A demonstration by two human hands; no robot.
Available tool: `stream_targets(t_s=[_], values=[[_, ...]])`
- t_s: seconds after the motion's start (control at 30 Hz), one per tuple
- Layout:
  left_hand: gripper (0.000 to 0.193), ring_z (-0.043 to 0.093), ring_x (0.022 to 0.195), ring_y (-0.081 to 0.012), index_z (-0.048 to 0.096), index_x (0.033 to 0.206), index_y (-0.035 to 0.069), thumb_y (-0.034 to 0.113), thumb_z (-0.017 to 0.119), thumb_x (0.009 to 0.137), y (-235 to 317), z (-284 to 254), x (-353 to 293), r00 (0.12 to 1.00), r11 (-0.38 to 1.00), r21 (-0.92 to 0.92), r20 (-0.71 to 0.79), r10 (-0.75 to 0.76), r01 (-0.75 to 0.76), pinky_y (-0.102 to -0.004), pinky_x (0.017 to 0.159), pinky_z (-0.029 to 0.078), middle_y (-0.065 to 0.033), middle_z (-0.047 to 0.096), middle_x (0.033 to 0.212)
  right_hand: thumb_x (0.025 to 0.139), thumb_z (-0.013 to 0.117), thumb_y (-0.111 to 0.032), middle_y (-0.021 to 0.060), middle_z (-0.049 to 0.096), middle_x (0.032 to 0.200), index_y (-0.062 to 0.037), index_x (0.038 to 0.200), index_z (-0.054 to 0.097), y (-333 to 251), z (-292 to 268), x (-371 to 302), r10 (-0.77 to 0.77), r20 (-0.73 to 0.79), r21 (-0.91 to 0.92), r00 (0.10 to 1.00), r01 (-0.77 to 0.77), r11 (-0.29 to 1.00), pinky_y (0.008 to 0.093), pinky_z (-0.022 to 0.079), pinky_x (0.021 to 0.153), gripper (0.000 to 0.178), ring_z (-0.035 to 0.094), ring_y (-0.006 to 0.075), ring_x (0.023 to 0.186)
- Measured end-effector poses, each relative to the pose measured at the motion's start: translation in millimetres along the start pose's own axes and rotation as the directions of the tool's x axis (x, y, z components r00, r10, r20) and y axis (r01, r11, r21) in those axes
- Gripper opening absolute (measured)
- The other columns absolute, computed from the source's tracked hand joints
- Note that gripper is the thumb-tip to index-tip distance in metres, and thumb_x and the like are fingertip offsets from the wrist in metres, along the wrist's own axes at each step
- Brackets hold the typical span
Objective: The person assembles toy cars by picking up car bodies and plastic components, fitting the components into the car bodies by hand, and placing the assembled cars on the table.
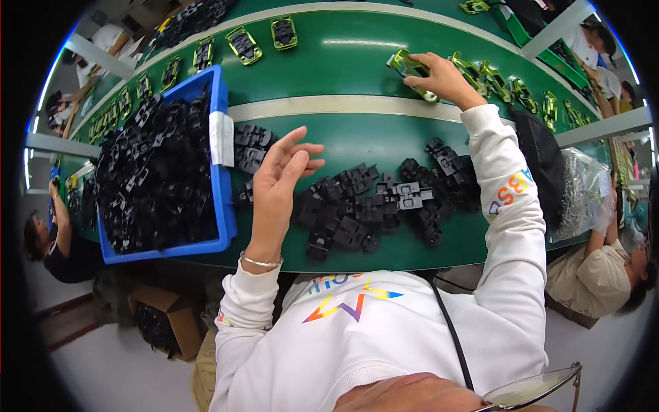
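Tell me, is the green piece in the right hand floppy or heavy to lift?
The green piece looks like moulded plastic, so it's probably stiff. Its thin-looking edges suggest it's light. Its glossy surface may be a bit slippery.

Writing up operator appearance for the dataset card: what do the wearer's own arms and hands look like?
Both the left hand and right hand are ungloved. A thin, silvery bracelet circles the left wrist. The left sleeve and right sleeve are long and white; multicoloured lettering runs along the right forearm.
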State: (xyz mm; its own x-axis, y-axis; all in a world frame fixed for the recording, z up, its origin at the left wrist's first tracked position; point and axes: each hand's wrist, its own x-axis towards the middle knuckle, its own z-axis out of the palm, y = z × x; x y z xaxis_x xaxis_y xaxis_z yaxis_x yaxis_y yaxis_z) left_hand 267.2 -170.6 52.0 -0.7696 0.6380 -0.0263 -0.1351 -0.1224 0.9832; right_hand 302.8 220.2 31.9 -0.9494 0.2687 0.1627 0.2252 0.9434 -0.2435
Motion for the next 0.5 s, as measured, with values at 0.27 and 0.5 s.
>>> stream_targets(t_s=[0.27, 0.5], values=[[0.056, 0.057, 0.12, -0.0235, 0.037, 0.146, 0.004, 0.034, 0.054, 0.102, -36, 19, 22, 0.994, 0.98, -0.182, -0.092, 0.064, -0.08, -0.0369, 0.1, 0.046, -0.0127, 0.056, 0.131, 0.084, 0.075, -0.041, 0.0121, 0.07, 0.104, 0.0025, 0.126, 0.062, -181, -25, -24, -0.118, 0.167, 0.638, 0.979, -0.016, 0.77, 0.0316, 0.051, 0.085, 0.061, 0.065, 0.0187, 0.095], [0.047, 0.067, 0.102, -0.0253, 0.042, 0.139, 0.008, 0.037, 0.051, 0.103, -8, -15, -3, 0.995, 0.916, -0.392, -0.079, 0.062, -0.088, -0.0361, 0.088, 0.054, -0.0133, 0.061, 0.124, 0.089, 0.071, -0.024, 0.0102, 0.06, 0.117, -0.0026, 0.129, 0.059, -206, -29, -54, -0.234, 0.101, 0.738, 0.967, 0.085, 0.669, 0.0345, 0.05, 0.09, 0.048, 0.06, 0.0202, 0.106]])
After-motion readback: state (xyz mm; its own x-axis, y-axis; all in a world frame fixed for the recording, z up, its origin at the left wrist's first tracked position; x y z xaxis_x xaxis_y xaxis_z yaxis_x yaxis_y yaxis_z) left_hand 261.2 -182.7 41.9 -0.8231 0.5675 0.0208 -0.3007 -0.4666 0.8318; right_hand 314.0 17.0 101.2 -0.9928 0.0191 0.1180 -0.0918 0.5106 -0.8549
